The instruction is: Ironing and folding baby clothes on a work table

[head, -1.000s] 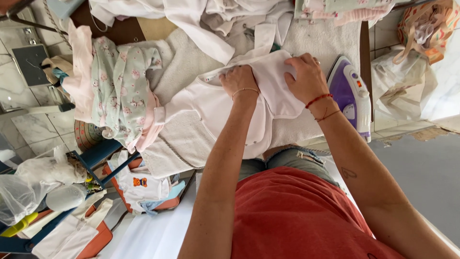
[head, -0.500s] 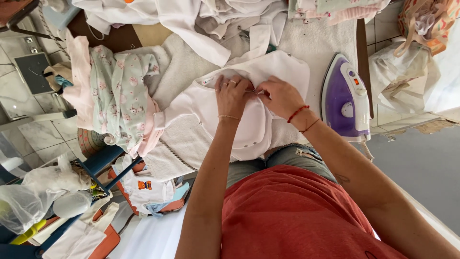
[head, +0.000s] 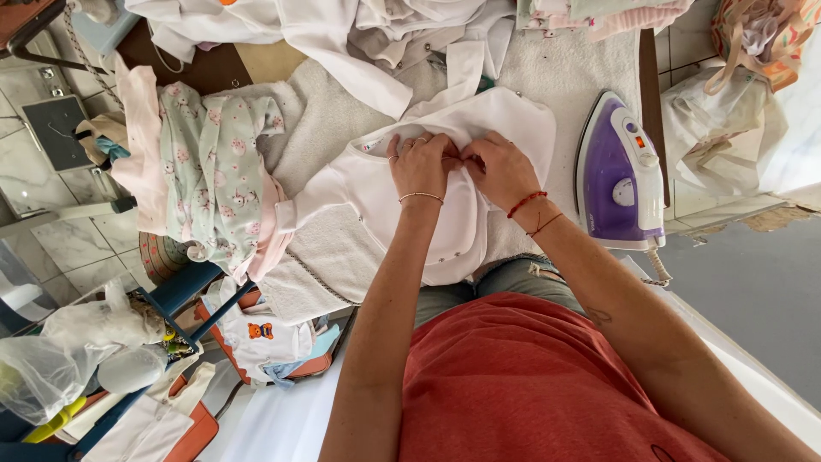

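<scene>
A small white baby garment (head: 368,184) lies spread on a towel-covered ironing surface (head: 325,111). My left hand (head: 421,164) and my right hand (head: 500,169) meet over its middle, fingertips together, pinching the white fabric at its front opening. Rings and a thin bracelet show on the left hand, red string bracelets on the right wrist. A purple and white iron (head: 617,175) stands on its heel to the right of my right hand.
A flowered green and pink baby garment (head: 214,175) hangs off the surface at left. White clothes (head: 342,30) pile at the far edge, folded pink items (head: 599,13) beyond. Plastic bags (head: 68,359) and a case with baby clothes (head: 256,342) lie on the floor, left.
My right hand has moved left from the garment's right side to meet the left hand at the middle. Both hands have closed on the fabric.
</scene>
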